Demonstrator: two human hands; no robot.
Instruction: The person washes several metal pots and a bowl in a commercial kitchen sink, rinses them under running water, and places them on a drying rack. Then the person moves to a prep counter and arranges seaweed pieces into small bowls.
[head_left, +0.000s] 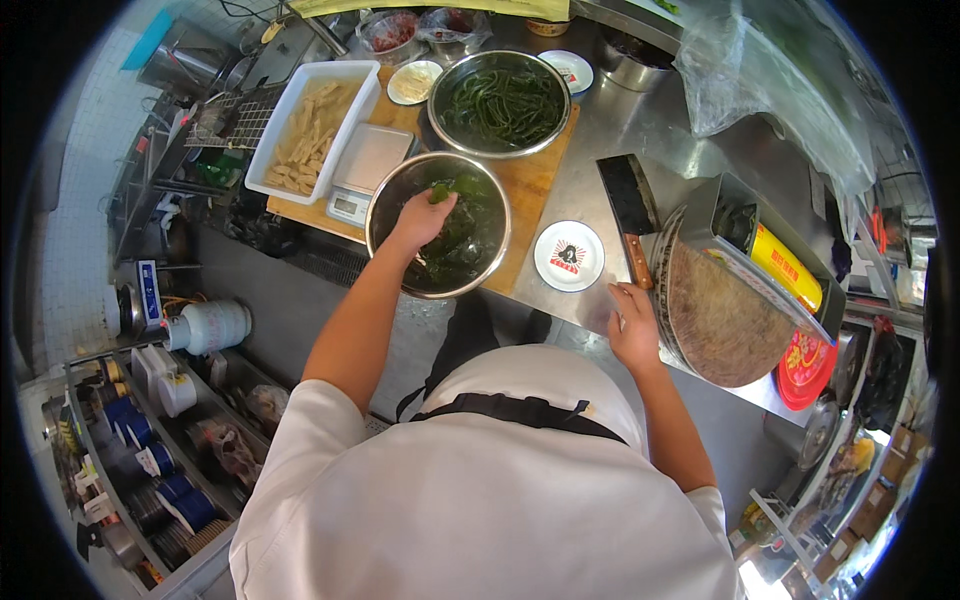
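Note:
My left hand (426, 217) reaches into a steel bowl (504, 255) of dark green seaweed in liquid, its thumb and fingers closed on a piece of green seaweed (457, 189). Just behind stands a second steel bowl (564, 120) full of seaweed strips (502, 105). My right hand (634, 322) rests at the steel table's front edge, fingers apart and holding nothing. Close to its fingertips is the wooden handle of a cleaver (630, 199). A small white plate (569, 256) with a printed picture lies between the near bowl and the cleaver.
Left of the bowls are a digital scale (371, 161) and a white tub (259, 161) of pale yellowish strips in liquid, on a wooden board (529, 184). A round chopping block (720, 315) and a grey bin with a yellow package (787, 266) stand at the right.

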